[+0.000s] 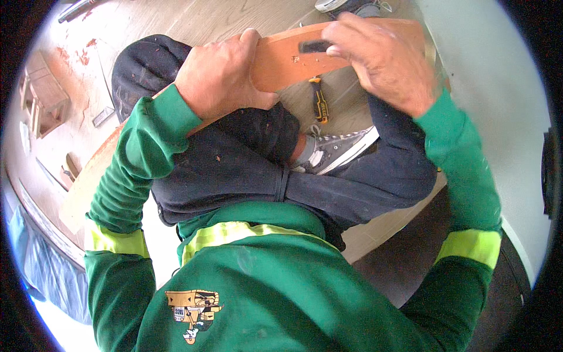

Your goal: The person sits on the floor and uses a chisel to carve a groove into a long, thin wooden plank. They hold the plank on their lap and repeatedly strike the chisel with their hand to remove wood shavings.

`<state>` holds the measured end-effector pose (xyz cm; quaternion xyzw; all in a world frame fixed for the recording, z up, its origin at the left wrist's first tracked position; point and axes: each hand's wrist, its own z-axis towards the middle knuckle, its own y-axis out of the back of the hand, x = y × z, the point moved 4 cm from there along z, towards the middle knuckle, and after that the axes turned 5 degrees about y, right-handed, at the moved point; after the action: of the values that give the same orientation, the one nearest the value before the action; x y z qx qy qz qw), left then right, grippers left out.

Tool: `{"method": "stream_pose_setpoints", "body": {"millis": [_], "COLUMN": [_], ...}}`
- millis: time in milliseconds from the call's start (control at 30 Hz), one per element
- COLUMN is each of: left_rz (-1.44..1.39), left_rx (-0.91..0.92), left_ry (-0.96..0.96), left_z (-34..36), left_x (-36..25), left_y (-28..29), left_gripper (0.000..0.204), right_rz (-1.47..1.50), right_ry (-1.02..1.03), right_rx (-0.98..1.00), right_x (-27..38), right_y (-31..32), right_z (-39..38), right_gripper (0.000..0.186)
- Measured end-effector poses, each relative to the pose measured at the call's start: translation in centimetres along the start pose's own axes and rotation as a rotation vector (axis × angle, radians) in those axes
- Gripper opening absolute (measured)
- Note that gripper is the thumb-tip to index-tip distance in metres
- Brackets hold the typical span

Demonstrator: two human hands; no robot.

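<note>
A long reddish wooden board (280, 56) lies slanted across the person's crossed, dark-trousered legs. My left hand (214, 76) is closed round its upper middle, thumb along the lower edge. My right hand (381, 64), slightly blurred, is over the board's right part, fingers curled on a small dark rectangular piece (312, 46) against the face. Near that piece is a small rough hole or chip in the wood. A black and yellow screwdriver (319, 100) lies on the floor just beyond the board, near a grey canvas shoe (334, 154) on my foot.
Wood-look floor (176, 23) has reddish scraps (76, 53) at left. Also there: a small wooden structure (47, 91), a flat metal piece (103, 117), blue sheeting (38, 258) and a dark tube (76, 10). Another shoe (334, 6) shows at top. A pale wall (498, 88) stands at right.
</note>
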<state>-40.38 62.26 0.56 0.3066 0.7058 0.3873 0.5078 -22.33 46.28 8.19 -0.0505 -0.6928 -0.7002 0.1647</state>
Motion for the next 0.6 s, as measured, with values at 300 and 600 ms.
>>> {"method": "stream_pose_setpoints", "body": {"millis": [300,600], "left_rz": [-0.006,-0.015], "left_rx": [-0.012,-0.075], "left_ry": [0.009,0.009], "left_z": [-0.2,-0.9], "left_x": [-0.3,-0.5], "left_y": [0.5,1.0], "left_gripper": [0.09,0.091], "right_rz": [1.331,1.39], "right_ry": [-0.978,-1.01], "right_rx": [-0.372,-0.499], "right_x": [9.8,9.5], "right_y": [-7.3,-8.9], "right_z": [-3.6,-3.5], "right_gripper": [0.025,0.027]}}
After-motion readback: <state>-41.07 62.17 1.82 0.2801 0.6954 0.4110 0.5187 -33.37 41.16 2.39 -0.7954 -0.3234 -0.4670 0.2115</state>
